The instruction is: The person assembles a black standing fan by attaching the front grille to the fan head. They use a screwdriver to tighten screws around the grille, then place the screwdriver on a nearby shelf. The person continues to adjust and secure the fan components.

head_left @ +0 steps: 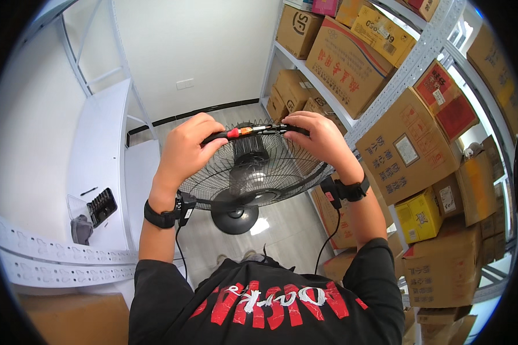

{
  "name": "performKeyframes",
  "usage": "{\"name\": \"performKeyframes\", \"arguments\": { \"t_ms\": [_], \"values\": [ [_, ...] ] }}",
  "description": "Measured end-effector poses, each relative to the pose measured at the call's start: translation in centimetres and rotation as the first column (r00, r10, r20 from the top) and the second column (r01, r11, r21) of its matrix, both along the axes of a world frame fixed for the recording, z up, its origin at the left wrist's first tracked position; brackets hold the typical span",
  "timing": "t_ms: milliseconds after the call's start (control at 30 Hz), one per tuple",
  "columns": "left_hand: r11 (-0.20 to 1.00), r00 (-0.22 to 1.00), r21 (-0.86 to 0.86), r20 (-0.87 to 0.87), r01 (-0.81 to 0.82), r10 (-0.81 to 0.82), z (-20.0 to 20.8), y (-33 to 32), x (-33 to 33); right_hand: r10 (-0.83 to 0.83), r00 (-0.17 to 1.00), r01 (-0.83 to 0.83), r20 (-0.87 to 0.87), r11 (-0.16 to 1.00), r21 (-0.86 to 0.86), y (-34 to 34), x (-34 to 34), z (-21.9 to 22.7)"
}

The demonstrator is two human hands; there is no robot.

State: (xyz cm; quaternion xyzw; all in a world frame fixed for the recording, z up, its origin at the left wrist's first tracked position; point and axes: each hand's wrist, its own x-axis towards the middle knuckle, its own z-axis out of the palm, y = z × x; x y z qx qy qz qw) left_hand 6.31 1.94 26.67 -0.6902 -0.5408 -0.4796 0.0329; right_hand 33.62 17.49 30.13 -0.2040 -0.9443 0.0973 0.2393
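A black standing fan (253, 172) with a wire guard stands in front of me, its round base (234, 217) on the floor. At the guard's upper edge my left hand (191, 142) is closed round the black handle of a screwdriver (244, 131) with red and orange parts. Its metal shaft points right, toward my other hand. There my right hand (316, 137) pinches a slim black piece (297, 130) along the rim. Whether that piece belongs to the guard or is a separate tool, I cannot tell. Both wrists wear black straps with small cabled boxes.
To the right, metal shelves hold many cardboard boxes (406, 146) and a yellow box (418, 217). On the left a white shelf (95, 149) carries an open black tool case (102, 207), a small dark stick and a grey cloth-like bundle (82, 229). A white wall stands ahead.
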Motion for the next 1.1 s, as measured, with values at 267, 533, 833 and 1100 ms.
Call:
{"name": "performKeyframes", "arguments": {
  "t_ms": [267,533,833,1100],
  "values": [
    [0.99,0.997,-0.131,-0.056,-0.057,0.05,-0.4,0.6,-0.9,0.118,0.983,-0.108,-0.139,0.991,0.073,1.6,-0.7,-1.5],
    [0.992,0.988,-0.075,0.113,-0.098,0.107,0.7,-0.1,0.5,0.188,0.972,-0.167,-0.141,0.975,0.144,2.1,-1.2,-1.9],
    [0.987,0.985,-0.035,-0.075,-0.159,0.156,0.3,0.3,0.7,0.159,0.966,-0.144,-0.203,0.986,0.087,2.6,-0.8,-2.1],
    [0.991,0.992,-0.045,-0.021,-0.128,0.127,0.6,0.1,0.7,0.122,0.969,-0.109,-0.214,0.992,0.068,1.9,-1.0,-1.9]
  ]
}}
